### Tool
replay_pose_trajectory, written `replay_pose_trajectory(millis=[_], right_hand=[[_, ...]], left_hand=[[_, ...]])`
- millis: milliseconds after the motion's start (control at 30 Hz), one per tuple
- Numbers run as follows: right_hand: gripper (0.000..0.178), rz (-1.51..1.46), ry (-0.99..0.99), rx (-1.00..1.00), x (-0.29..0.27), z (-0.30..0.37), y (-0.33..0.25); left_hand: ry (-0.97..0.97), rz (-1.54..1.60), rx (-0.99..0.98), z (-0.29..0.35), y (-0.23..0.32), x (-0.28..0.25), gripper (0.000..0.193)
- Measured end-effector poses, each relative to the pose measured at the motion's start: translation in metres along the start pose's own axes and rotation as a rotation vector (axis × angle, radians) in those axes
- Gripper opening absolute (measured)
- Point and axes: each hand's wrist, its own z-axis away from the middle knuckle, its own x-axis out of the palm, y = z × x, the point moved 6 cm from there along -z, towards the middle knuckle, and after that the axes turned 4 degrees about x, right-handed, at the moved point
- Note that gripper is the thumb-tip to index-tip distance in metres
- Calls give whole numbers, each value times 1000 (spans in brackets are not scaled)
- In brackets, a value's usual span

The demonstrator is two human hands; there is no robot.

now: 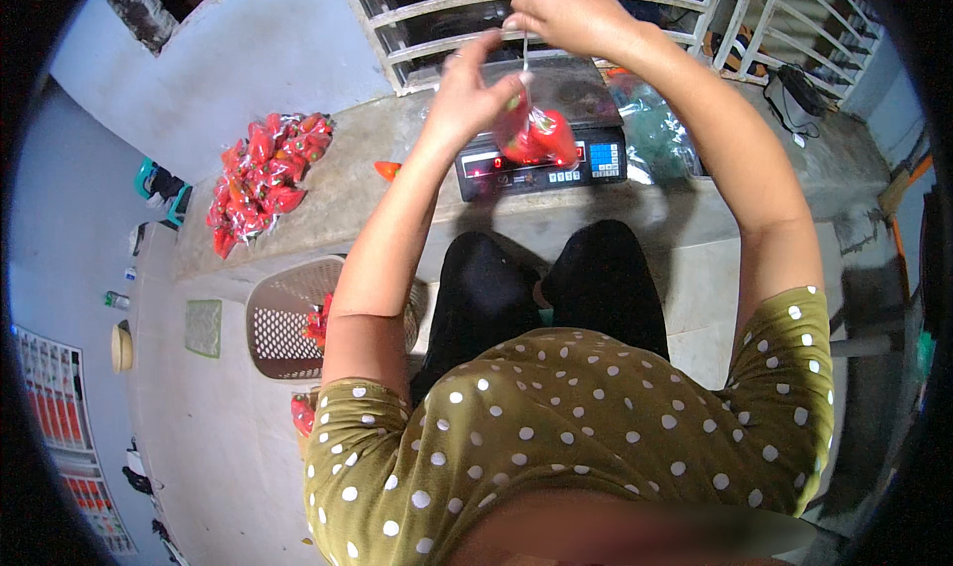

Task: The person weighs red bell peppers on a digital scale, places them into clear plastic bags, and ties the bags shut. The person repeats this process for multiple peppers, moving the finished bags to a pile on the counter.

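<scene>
**Bag of red chillies being tied above the scale**

A spotted olive top and dark trousers fill the foreground. At the left, a basket (288, 318) sits on the floor, and a heap of filled bags (260, 176) lies on the ledge. The left hand (472, 94) is pinched shut on the bag (534, 132), held above the scale (541, 159). The right hand (566, 15) is closed on its drawn-up neck. Tying appears to be under way; a firm knot seems called for next.
</scene>
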Motion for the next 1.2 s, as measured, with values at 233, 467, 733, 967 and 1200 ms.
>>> replay_pose_trajectory(millis=[233, 467, 733, 967, 1200], right_hand=[[33, -163, 57, -73, 14, 17, 34], [25, -1296, -235, 413, 40, 98, 4], [26, -2559, -373, 206, 154, 145, -61], [18, -1489, -212, 427, 121, 88, 38], [25, -2484, -503, 322, 140, 146, -70]], left_hand=[[-402, 845, -554, 53, -19, 52, 17], [-33, -288, -189, 4, -34, 20, 23], [-227, 822, -480, 0, -4, 24, 9], [-230, 492, -699, 27, -65, 22, 11], [-267, 1261, -726, 36, -17, 21, 13]])
